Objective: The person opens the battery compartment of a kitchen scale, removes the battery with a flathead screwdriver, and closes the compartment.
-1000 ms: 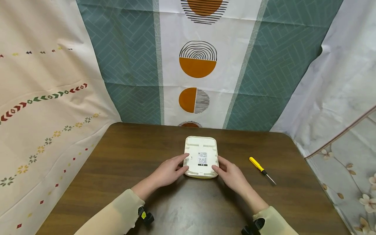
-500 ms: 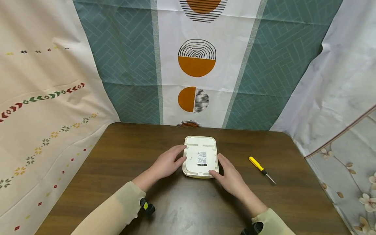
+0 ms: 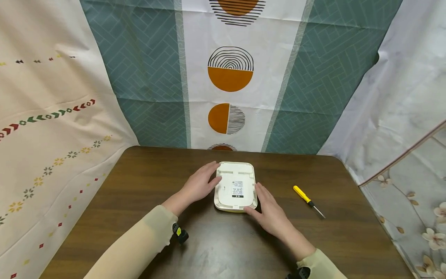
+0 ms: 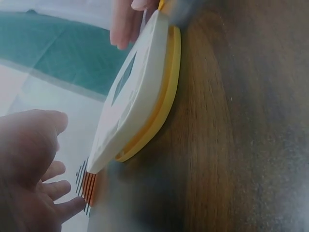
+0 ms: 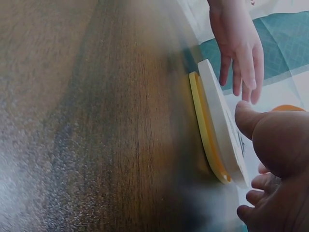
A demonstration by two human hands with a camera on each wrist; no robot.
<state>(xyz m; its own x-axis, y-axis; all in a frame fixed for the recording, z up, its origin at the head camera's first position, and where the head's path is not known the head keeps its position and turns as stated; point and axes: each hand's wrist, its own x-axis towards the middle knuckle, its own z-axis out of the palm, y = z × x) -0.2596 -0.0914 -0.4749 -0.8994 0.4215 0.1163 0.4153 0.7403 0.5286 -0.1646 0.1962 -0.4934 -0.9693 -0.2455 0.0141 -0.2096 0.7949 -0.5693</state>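
Note:
A white plastic casing [image 3: 234,195] with rounded corners and a printed label lies face-label up on the wooden table. Both wrist views show a yellow layer [image 4: 166,104] under the white part. My left hand [image 3: 198,184] is beside its far left edge, thumb and fingers spread and relaxed, a gap showing in the left wrist view. By the near right corner is my right hand [image 3: 273,211], its fingers lying straight along the right side. The right thumb overlaps the near edge in the head view. Neither hand's fingers curl round the casing.
To the right lies a screwdriver [image 3: 309,201] with a yellow and black handle, its shaft toward the near right. Patterned cloths [image 3: 150,77] hang behind and at both sides of the brown wooden table [image 3: 156,162].
My left hand has slid from the casing's lower left side toward its far left corner. The right thumb has shifted left and slightly nearer along the near edge. The casing stays put.

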